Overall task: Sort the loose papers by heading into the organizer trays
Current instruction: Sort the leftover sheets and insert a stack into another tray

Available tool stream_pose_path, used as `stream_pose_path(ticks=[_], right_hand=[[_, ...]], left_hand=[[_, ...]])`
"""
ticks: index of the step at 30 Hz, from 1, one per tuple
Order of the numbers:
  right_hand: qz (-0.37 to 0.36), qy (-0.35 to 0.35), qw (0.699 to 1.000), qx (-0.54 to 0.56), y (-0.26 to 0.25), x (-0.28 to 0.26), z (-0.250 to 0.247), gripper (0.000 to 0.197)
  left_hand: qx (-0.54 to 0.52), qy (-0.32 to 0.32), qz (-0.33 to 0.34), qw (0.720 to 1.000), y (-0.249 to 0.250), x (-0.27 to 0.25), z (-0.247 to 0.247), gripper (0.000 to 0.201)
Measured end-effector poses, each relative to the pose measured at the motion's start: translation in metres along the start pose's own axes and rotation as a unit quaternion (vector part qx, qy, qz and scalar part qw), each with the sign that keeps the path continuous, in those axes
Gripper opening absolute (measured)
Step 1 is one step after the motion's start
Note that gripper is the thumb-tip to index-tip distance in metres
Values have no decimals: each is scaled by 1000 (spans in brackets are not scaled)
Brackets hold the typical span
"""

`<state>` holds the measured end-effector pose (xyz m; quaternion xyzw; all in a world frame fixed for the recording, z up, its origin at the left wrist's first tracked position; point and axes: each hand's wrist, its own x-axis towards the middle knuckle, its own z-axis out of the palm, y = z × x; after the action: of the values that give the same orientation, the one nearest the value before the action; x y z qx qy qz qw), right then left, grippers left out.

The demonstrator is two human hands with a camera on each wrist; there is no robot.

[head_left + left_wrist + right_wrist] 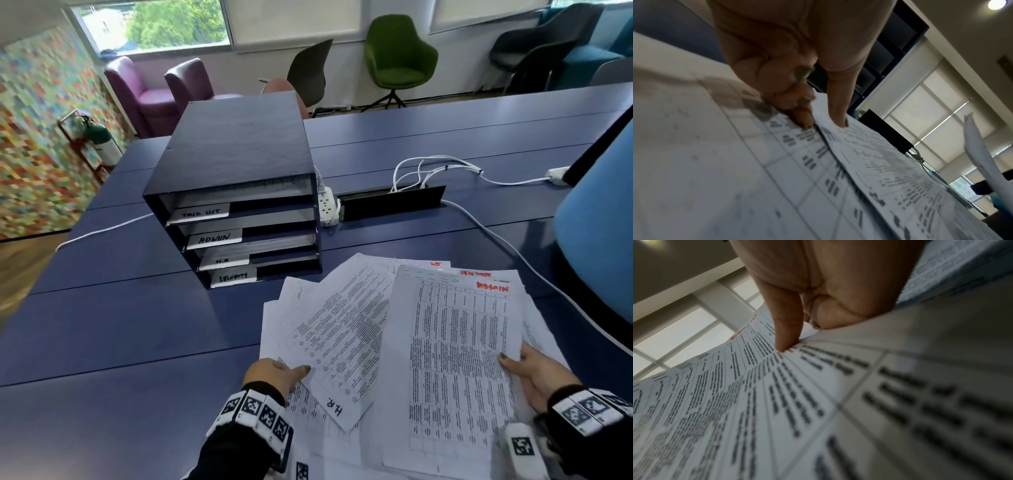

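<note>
A dark blue organizer [236, 192] stands on the table with four trays labelled TASK LIST, ADMIN [214, 238], H.R. [224, 262] and one blurred label. Loose printed papers [342, 308] lie fanned out in front of it. My left hand [294, 371] pinches the lower edge of a sheet marked H.R. [337, 346], thumb on top; the left wrist view shows the thumb [839, 118] on it and the fingers [801, 113] curled at its edge. My right hand [513, 363] pinches a sheet headed ADMIN in red [455, 359], its thumb [786, 339] on the sheet.
A white power strip [327, 205] and a black cable box [390, 202] sit right of the organizer, with white cables [438, 168] trailing across the blue table [137, 325]. A light blue chair back [599, 246] rises at the right edge. Chairs line the far wall.
</note>
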<state>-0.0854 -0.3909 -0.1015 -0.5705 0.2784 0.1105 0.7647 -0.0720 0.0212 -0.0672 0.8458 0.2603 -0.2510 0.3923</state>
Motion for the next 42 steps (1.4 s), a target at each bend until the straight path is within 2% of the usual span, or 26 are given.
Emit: stream_pose_path(ticks=[4,6,7,9,10,13,16,18,21,22,25,27,31,35,38,42], right_hand=[[-11,12,999,-31,-1,1,3,30],[-19,14,999,-40,-2,-2,5,21],[-15,13,999,-47,-4,-4,6,31],[-9,12,996,-85,-4,-3,3,68],[-14,11,994,-103,-3,0,2,75],[-14,-10,987,-162,-9,2,15,98],[-22,-19,984,-178,-19,1,46,105],[-26,-37,982,-183,-24,-2,74,89],[-35,-36,984,-170,-25,-8,118,18],[-37,-26,983,-181,-22,-5,131,11],[-22,-32,975,-217,-18,-5,167,14],[-26,-31,969,-244,-15,-2,189,12],[-49,-48,955,-288,-19,-7,237,12],[-40,-54,966,-251,-25,-16,278,6],[-28,-66,971,-230,-27,-24,295,8],[8,-93,968,-231,-16,-38,302,13]], left_hand=[[13,16,17,1000,2,1,10,16],[13,24,30,999,2,0,12,18],[15,21,35,999,1,0,11,19],[32,17,50,998,-1,1,9,16],[27,30,66,997,-1,1,8,15],[-114,76,145,980,3,-8,3,28],[-259,33,193,946,15,-21,-5,34],[-280,-8,205,938,17,-24,-7,27],[-267,-26,202,942,13,-25,-10,20],[-287,-28,188,939,10,-26,-14,22],[-374,-39,157,913,-4,-25,-31,26],[-388,-40,171,905,-14,-23,-47,21],[-363,-29,176,914,-32,-11,-73,14],[-353,21,158,922,-39,8,-103,18],[-329,63,166,928,-31,21,-125,21],[-308,82,182,930,-16,42,-152,17]])
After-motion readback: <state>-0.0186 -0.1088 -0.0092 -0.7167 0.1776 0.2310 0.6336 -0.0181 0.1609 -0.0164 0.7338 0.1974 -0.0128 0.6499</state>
